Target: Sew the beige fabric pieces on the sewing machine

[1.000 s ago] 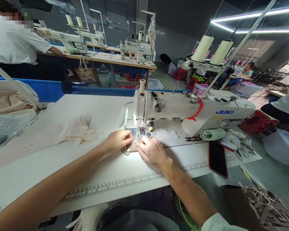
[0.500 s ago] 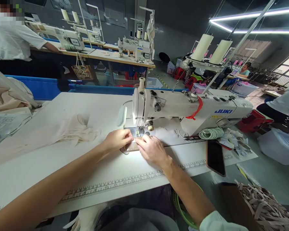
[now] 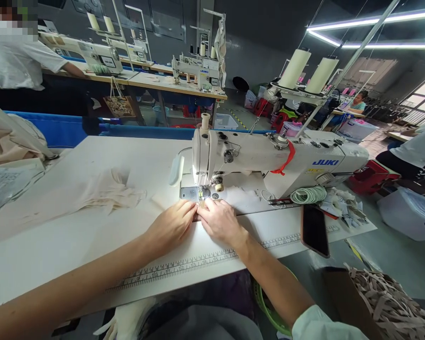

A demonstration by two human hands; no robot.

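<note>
My left hand [image 3: 173,221] and my right hand [image 3: 221,218] meet just in front of the needle of a white JUKI sewing machine [image 3: 248,153]. Fingertips of both are pinched together on a small beige fabric strip [image 3: 158,203], mostly hidden under the hands. One end of it pokes out left of my left hand, blurred. The presser foot [image 3: 200,191] stands right behind the fingertips, lit by the machine's lamp. To the left, a pile of thin pale beige fabric [image 3: 109,193] lies on the white table [image 3: 141,151].
Right of the hands lie a phone [image 3: 315,230], a pale green coil [image 3: 308,194] and fabric scraps [image 3: 347,205]. A printed ruler [image 3: 184,267] runs along the front edge. A box of beige strips [image 3: 393,302] stands low at right. A co-worker [image 3: 17,56] is at the far left.
My left hand has come back toward me and turned, its fingers now closer against my right hand. The strip's end has appeared on the left. My right hand has barely moved.
</note>
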